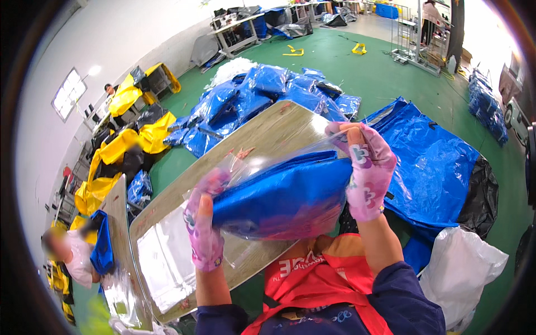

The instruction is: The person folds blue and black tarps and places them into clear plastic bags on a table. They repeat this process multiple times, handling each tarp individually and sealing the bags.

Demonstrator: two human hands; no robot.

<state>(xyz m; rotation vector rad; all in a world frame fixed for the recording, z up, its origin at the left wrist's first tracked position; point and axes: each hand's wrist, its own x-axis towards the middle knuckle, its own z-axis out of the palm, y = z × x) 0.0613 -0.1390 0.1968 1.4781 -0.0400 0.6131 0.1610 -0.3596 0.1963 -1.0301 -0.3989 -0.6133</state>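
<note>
Between my hands a folded blue tarp-like sheet (284, 188) sits inside a clear plastic bag (293, 224). My left hand (204, 228), in a pink floral glove with bare fingertips, grips the bag's left side. At the upper right, my right hand (368, 171), gloved alike, pinches the bag's edge between thumb and fingers. Both hands hold the bundle above a wood-patterned table (272, 125). A stack of flat clear plastic bags (167, 259) lies on the table, below and left of my left hand.
Beyond the table, bagged blue bundles (259, 92) are heaped on the green floor. Larger blue sheets (431, 167) and a white sack (460, 272) stand at my right. A person (77, 255) is at another table (115, 209) on the left, near yellow sheets (125, 146).
</note>
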